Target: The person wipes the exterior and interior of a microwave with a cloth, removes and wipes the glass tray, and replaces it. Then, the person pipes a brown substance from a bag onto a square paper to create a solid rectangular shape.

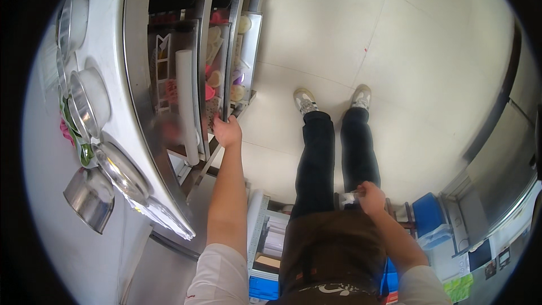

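Note:
My left hand [227, 132] reaches out to a rack at the left and grips the near edge of a metal tray [224, 73]; its fingertips are partly hidden. Pink pieces and pale moulds lie in that tray. Another tray beside it holds a long white roll [184, 101] and a white plastic frame [162, 70]. Close to my waist, my right hand [371, 197] is closed on a small clear, shiny thing [351, 197], too small to name.
Steel bowls [90, 101] and a tilted steel pot [90, 199] stand on the white worktop [107, 0] at the left. A blue bin [428, 213] is at the right, near a steel cabinet [497, 152]. A shelf with boxes [274, 243] stands behind my legs.

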A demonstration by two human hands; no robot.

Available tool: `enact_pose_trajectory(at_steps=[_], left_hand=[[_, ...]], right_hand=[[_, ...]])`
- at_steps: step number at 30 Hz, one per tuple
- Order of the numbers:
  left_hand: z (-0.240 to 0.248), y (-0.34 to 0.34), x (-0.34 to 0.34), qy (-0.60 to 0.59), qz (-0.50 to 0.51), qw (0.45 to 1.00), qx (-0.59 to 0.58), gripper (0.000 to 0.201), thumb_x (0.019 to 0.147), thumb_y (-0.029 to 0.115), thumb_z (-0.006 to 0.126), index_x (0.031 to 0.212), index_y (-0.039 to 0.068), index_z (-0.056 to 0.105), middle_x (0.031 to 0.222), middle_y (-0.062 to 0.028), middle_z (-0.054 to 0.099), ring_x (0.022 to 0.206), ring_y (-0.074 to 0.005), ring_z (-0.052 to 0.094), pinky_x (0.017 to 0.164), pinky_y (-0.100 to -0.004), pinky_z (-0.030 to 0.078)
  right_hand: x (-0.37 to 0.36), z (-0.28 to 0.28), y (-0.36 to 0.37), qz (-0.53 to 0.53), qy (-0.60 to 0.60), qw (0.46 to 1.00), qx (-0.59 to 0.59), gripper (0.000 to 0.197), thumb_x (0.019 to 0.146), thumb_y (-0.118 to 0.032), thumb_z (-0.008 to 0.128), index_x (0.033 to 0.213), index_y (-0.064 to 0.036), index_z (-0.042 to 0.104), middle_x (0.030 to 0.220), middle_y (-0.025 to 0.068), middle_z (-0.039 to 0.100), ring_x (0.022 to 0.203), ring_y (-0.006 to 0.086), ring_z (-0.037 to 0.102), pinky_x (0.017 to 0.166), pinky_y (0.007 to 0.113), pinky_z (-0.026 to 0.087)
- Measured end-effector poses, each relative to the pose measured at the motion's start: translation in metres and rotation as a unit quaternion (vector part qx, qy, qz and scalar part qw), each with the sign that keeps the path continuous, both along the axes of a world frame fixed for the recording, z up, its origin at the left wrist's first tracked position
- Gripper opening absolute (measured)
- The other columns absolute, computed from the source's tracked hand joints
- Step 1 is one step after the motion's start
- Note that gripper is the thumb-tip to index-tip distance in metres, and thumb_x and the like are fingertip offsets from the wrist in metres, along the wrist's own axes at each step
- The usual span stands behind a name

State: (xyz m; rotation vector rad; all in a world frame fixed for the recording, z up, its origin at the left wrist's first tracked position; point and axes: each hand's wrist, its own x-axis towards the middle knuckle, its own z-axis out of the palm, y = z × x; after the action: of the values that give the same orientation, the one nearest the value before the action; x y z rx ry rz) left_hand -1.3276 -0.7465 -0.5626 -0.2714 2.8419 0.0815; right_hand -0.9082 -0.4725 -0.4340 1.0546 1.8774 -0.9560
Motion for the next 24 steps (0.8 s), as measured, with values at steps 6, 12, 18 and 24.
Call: enact_pose_trajectory(at_steps=[6, 12, 18, 24], left_hand=[[0.001, -0.002, 0.009, -0.047, -0.014, 0.999, 0.024, 0.055, 0.084, 0.026, 0.066, 0.132, 0.002, 0.057, 0.127, -0.0243, 0.06, 0.117, -0.0427, 0.059, 0.103, -0.0497, 0.048], [0.017, 0.041, 0.033, -0.071, -0.017, 0.991, 0.11, 0.046, 0.086, 0.025, 0.067, 0.122, -0.003, 0.063, 0.121, -0.0257, 0.063, 0.115, -0.0402, 0.06, 0.102, -0.0458, 0.048], [0.004, -0.005, 0.02, 0.1, -0.133, 0.986, -0.005, 0.062, 0.087, 0.032, 0.07, 0.139, 0.006, 0.049, 0.129, -0.023, 0.056, 0.111, -0.0438, 0.06, 0.096, -0.0543, 0.049], [0.026, 0.018, -0.025, -0.148, -0.139, 0.979, -0.018, 0.098, 0.082, 0.049, 0.075, 0.159, 0.01, 0.028, 0.155, -0.0242, 0.042, 0.134, -0.0448, 0.051, 0.105, -0.0543, 0.048]], right_hand=[[-0.005, -0.006, -0.001, 0.027, -0.016, 1.0, 0.001, 0.013, 0.085, -0.018, 0.07, 0.097, -0.0122, 0.067, 0.101, 0.0103, 0.071, 0.096, 0.0358, 0.068, 0.08, 0.047, 0.055], [-0.012, -0.004, -0.001, 0.029, -0.025, 0.999, -0.006, 0.013, 0.085, -0.017, 0.07, 0.096, -0.012, 0.066, 0.101, 0.0108, 0.071, 0.096, 0.0363, 0.068, 0.081, 0.047, 0.055], [-0.007, -0.007, -0.004, 0.033, -0.001, 0.999, -0.005, 0.011, 0.086, -0.018, 0.069, 0.094, -0.0109, 0.064, 0.099, 0.0117, 0.07, 0.096, 0.0369, 0.067, 0.08, 0.048, 0.054], [-0.005, -0.006, -0.002, 0.031, -0.02, 0.999, 0.002, 0.011, 0.087, -0.013, 0.066, 0.098, -0.011, 0.067, 0.1, 0.0112, 0.072, 0.095, 0.037, 0.068, 0.082, 0.045, 0.055]])
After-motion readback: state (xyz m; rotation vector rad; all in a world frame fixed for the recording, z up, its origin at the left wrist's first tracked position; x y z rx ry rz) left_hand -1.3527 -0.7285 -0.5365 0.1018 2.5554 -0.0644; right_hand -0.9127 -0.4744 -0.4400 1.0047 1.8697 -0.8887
